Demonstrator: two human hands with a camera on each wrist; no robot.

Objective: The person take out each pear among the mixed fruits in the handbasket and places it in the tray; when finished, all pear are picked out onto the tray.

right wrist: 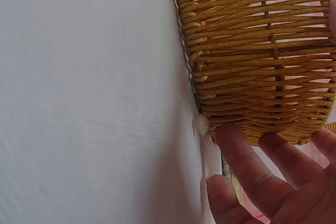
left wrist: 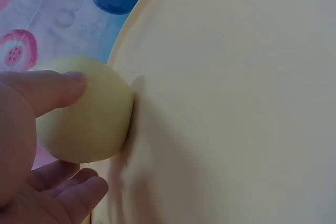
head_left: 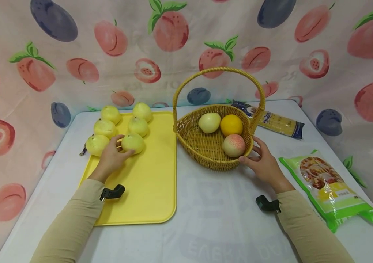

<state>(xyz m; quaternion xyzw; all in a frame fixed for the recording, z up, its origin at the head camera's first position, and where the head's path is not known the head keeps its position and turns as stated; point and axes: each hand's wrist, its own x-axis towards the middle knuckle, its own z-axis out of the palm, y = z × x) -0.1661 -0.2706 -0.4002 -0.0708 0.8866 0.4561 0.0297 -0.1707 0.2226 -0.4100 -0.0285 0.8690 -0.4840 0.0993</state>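
Observation:
My left hand (head_left: 112, 157) grips a round pale-yellow fruit (head_left: 134, 143) at the front of a group on the yellow tray (head_left: 140, 197). In the left wrist view the thumb lies across this fruit (left wrist: 100, 119), with fingertips curled below it. Several similar fruits (head_left: 138, 126) stand behind and left of it in two rows. At the wicker basket (head_left: 199, 148), my right hand (head_left: 265, 166) holds the right side, thumb by the rim and fingers along the outer wall. Inside the basket are a pale-yellow fruit (head_left: 209, 122), an orange (head_left: 231, 125) and a peach (head_left: 234, 145).
The basket's tall arched handle (head_left: 219, 68) rises above it. A pack of spaghetti (head_left: 278, 123) lies behind and right of the basket. A green-edged food bag (head_left: 329, 186) lies at the right. Fruit-print cloth (head_left: 124, 76) hangs behind the white table (head_left: 206, 226).

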